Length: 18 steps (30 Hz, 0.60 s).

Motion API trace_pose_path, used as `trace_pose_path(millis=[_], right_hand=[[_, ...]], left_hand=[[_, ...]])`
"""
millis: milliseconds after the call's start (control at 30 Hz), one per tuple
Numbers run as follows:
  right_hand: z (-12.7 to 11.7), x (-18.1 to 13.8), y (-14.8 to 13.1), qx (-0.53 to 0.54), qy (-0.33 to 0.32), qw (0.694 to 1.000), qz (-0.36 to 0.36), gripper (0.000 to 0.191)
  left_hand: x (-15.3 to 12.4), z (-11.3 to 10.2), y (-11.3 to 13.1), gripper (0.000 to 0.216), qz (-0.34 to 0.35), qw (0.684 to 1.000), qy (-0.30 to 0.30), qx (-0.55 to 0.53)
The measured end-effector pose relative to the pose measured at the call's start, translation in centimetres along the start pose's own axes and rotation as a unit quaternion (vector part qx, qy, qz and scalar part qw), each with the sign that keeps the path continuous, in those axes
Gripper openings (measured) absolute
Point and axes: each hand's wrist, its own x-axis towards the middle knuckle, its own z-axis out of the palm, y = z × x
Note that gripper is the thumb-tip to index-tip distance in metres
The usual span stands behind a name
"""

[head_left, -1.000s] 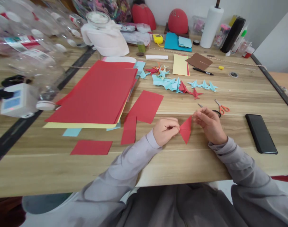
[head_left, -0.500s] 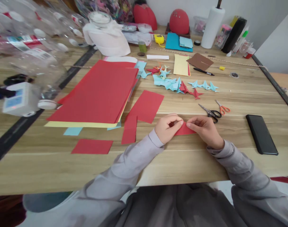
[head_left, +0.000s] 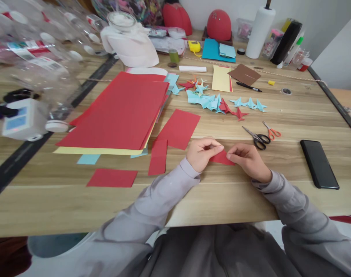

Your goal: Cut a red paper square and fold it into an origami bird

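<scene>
Between my hands, low over the table, is a small piece of red paper [head_left: 222, 157], folded into a roughly triangular shape. My left hand [head_left: 203, 153] pinches its upper left part between thumb and fingers. At its right edge my right hand [head_left: 247, 159] is closed in a pinch, with thumb and forefinger against the paper. My fingers cover some of the folds. Just beyond my right hand lie black-handled scissors [head_left: 260, 141] and smaller orange-handled scissors [head_left: 273, 133]. Left of my hands rest a red paper square [head_left: 179, 129], a red strip [head_left: 157, 157] and a red rectangle [head_left: 112, 178].
A stack of red sheets [head_left: 120, 111] covers the left middle of the table. Folded paper cranes [head_left: 206, 100] lie beyond my hands. A black phone [head_left: 319, 163] is at the right. Plastic bottles [head_left: 45, 77] crowd the far left, beside a white device [head_left: 27, 119].
The red paper has turned and shifted slightly left, and now shows a more pointed shape. My right fingers have moved a little apart from my left ones.
</scene>
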Motion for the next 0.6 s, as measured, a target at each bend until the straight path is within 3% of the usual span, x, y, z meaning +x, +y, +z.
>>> trace_pose_path(millis=[200,300,400,600], right_hand=[[-0.5,0.0,-0.3,0.03,0.024,0.999,0.021,0.016],[-0.7,0.1,-0.3,0.038,0.058,0.998,0.013,0.017],[-0.6,0.1,-0.1,0.033,0.08,0.996,-0.006,0.018],[-0.2,0.3,0.6,-0.03,0.027,0.999,-0.021,0.031]], left_hand=[[0.7,-1.1,0.1,0.011,-0.038,0.992,0.121,-0.011],[1.0,-1.4,0.0,0.012,-0.045,0.987,0.15,-0.019],[0.9,-1.1,0.0,0.015,-0.067,0.989,0.127,-0.03],[0.3,0.1,-0.3,0.021,-0.096,0.992,0.065,-0.051]])
